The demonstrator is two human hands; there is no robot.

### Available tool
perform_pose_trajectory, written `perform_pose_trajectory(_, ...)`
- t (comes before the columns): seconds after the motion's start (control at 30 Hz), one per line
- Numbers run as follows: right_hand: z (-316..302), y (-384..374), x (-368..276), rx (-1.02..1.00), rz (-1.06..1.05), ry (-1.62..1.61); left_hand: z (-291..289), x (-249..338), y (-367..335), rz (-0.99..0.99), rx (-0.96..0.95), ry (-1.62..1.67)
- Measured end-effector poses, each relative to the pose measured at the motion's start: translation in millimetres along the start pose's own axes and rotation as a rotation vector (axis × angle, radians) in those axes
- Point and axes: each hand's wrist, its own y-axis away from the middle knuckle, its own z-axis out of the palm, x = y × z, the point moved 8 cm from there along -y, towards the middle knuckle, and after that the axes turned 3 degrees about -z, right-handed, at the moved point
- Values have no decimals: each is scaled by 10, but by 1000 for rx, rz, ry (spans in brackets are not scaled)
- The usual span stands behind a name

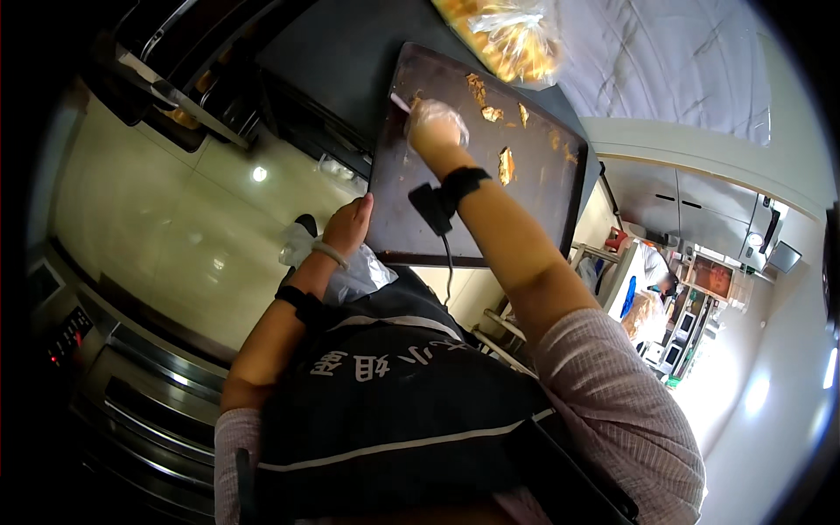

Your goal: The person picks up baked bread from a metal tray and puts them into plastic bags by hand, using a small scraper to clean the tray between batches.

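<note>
In the head view, a dark rectangular baking tray [547, 184] is lying over the dark surface [319, 52], browned scraps [507, 164] dotting it. A clear bag of yellow food [523, 54] is sitting beyond; the right forearm [503, 223] is crossing the tray. The plastic-gloved right hand [437, 128] is gripping a pale stick-like tool [400, 102]; the left hand [348, 226] is touching the tray's left edge, its finger closure unclear.

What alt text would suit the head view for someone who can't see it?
A gloved right hand holds a pale tool over a dark tray strewn with brown scraps, while the left hand rests at the tray's left edge. A clear bag with yellow contents lies beyond.
</note>
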Motion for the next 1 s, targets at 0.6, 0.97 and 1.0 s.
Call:
perform_pose_trajectory(0.6,-305,-78,141,80,161,-52,-17,55,30,5,-21,53)
perform_pose_trajectory(0.97,-392,-180,201,57,168,-83,-55,114,53,-2,23,11)
perform_pose_trajectory(1.0,-369,-147,198,54,193,-93,-59,103,61,15,47,20)
